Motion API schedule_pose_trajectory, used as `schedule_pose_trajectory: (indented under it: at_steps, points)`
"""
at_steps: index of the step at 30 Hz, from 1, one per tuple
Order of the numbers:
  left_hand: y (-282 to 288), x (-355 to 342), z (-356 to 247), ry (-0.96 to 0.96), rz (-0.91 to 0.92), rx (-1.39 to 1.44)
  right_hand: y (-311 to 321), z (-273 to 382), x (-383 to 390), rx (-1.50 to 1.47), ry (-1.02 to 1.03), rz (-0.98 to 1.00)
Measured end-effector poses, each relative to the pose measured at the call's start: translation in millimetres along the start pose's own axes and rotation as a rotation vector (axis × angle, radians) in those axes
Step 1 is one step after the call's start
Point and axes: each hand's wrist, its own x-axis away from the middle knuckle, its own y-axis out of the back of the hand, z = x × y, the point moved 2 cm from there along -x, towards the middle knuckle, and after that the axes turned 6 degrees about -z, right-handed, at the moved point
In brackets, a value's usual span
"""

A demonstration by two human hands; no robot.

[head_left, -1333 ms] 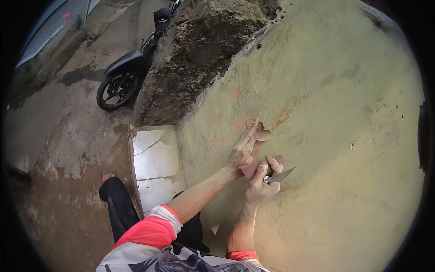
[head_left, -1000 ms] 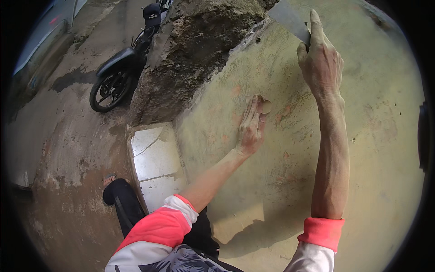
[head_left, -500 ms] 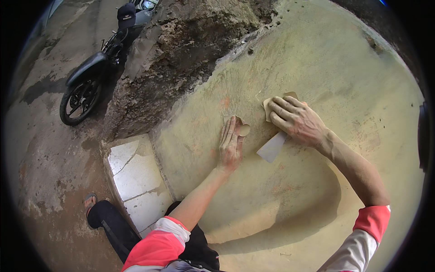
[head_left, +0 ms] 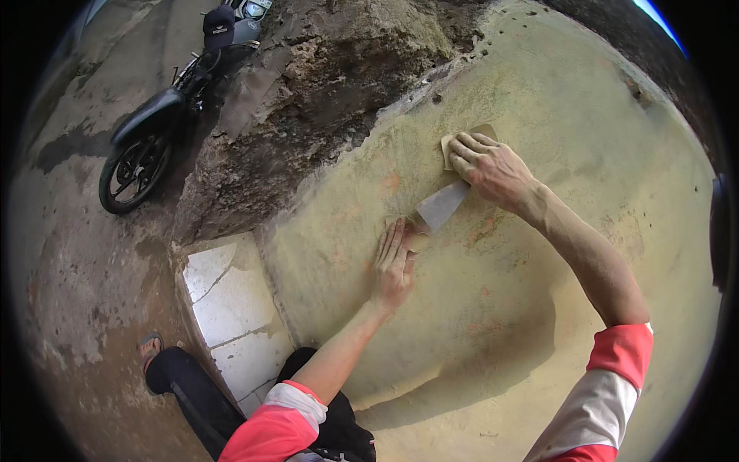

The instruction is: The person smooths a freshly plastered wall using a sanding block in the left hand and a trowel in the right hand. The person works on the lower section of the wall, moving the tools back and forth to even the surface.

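Note:
My left hand (head_left: 394,266) lies with fingers stretched and close together on a piece of sandpaper (head_left: 418,243), pressing it to a yellowish plastered surface (head_left: 493,323). The sandpaper's near-right edge curls up beside the thumb side. Farther away and to the right, my right hand (head_left: 493,171) bends over another sandpaper piece (head_left: 446,154), also against the plaster. From under this palm sticks out the pale, flat blade of a putty knife (head_left: 442,205), pointing toward my left hand. Its handle is hidden by the hand.
Rough broken rock or masonry (head_left: 300,100) borders the plaster at the upper left. White cracked tiles (head_left: 231,296) line its near-left edge. A motorcycle (head_left: 146,146) with a dark cap (head_left: 219,25) on it stands on the stained ground, beyond my sandalled foot (head_left: 151,348).
My right hand has slid up and slightly left across the plaster with its sandpaper, and the putty knife has moved along. My left hand has shifted slightly downward in view.

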Motion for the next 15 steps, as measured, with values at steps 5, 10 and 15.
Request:
schedule_pose_trajectory:
  at_steps: [5,10,15]
  points:
    - [-4,9,-1,0.020,0.003,0.040,24,-37,-15,0.301,-0.302,0.088]
    - [1,6,5,0.000,0.029,-0.021,18,-26,-29,-0.068,-0.107,0.064]
    - [-2,8,-5,-0.021,0.005,0.003,2,-34,-35,0.212,-0.410,0.050]
